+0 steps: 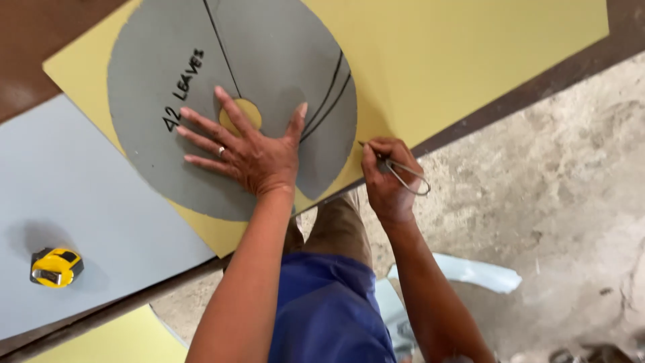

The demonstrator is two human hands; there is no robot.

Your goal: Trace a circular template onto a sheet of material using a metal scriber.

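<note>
Left hand [245,151] spread flat on grey round template [201,81] beside its centre hole, template lying on yellow sheet [457,54], right hand [386,178] pinching metal scriber [396,168] at template's edge, yellow tape measure [56,267] well apart on pale blue sheet [80,202]

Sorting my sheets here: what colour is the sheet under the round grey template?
Pale yellow sheet, beneath the grey disc; head view.

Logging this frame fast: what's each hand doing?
Left hand: open, flat on the grey disc.
Right hand: closed on a marking tool.
</note>
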